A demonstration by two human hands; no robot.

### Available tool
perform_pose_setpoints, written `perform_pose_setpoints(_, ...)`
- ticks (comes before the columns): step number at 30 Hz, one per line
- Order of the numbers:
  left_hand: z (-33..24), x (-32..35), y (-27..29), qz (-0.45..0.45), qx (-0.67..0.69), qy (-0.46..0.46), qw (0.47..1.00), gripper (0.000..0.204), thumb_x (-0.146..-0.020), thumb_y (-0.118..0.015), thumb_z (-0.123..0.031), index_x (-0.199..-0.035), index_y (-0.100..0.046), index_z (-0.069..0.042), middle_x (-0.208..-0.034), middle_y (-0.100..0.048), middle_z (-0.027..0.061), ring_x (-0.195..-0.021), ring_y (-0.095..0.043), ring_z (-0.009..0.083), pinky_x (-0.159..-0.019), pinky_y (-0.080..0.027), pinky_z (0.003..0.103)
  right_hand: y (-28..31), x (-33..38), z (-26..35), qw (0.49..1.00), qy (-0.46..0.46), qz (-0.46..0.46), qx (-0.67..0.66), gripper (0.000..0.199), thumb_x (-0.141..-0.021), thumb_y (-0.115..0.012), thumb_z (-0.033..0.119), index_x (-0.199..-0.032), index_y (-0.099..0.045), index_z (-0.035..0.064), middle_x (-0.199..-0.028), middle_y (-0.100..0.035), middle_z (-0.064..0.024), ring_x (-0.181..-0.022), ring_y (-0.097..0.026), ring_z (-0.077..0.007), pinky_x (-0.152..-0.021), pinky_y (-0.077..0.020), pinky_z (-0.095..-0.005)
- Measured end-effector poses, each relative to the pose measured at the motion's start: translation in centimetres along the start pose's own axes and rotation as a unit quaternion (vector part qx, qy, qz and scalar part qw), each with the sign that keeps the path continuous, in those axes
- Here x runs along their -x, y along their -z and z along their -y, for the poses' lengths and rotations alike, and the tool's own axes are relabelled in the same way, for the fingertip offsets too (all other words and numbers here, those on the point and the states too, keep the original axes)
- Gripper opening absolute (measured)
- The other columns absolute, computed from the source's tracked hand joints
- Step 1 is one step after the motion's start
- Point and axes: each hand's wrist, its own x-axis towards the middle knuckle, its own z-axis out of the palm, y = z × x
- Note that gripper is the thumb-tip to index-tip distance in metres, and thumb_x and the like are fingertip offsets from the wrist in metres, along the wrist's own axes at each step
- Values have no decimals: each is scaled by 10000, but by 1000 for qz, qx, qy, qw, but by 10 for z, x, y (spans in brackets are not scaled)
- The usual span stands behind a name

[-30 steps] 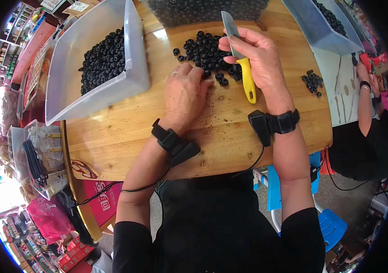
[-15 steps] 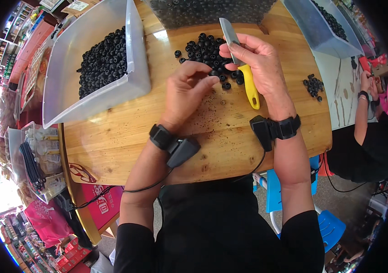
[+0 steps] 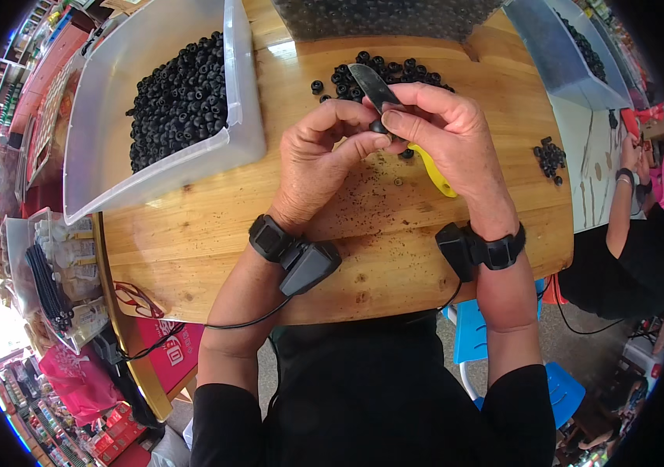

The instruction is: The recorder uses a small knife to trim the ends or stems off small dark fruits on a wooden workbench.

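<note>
Between its thumb and forefinger, my left hand pinches a small round black piece. My right hand grips a small knife with a yellow handle, whose grey blade points up and to the left. The blade's lower part meets the black piece, and both hands come together there. Just beyond them is a loose pile of similar black ring-like pieces, partly hidden by the hands and the knife. Their exact kind I cannot tell.
A translucent bin with many black pieces stands at left on the wooden table. Another bin is at the back, a third at far right. A small group of pieces lies right. Another person's hands work there.
My left hand has taken hold of a black piece and raised it to the knife. My right hand has brought the blade down and left to meet it.
</note>
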Motion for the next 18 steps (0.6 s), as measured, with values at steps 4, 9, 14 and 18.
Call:
perform_pose_setpoints(4,-1,-1,-4,-28,-41,-10,999,226,-857,-629,105,-1074,-612,46,-1027,-662,113,-911,-692,220,-833,-561,299,-1,-1,-1,1000,6,-7,12,265,-910,-634,63,-1160,-643,-21,-947,-686,-45,-789,-652,-87,-667,-562,-219)
perform_pose_setpoints(9,1,1,-5,-38,-11,-1,999,242,-860,-619,111,-1094,-622,49,-1045,-661,114,-918,-684,207,-842,-558,293,-1,-3,2,1000,-24,-9,10,235,-904,-635,41,-1134,-662,3,-1004,-695,-63,-845,-648,-107,-669,-545,-224)
perform_pose_setpoints(14,-3,-1,-8,-86,-12,32,996,223,-898,-611,27,-1119,-644,23,-992,-691,89,-867,-650,152,-830,-536,294,2,-3,2,999,-23,-26,-5,250,-901,-641,52,-1145,-656,0,-998,-694,-59,-852,-657,-109,-666,-557,-230)
perform_pose_setpoints(18,-5,-4,-2,-93,18,44,995,218,-915,-618,-33,-1126,-652,8,-1000,-688,81,-854,-633,140,-821,-519,277,3,-3,1,999,-14,-44,-7,265,-895,-653,62,-1148,-651,-18,-987,-690,-56,-839,-661,-102,-656,-571,-230)
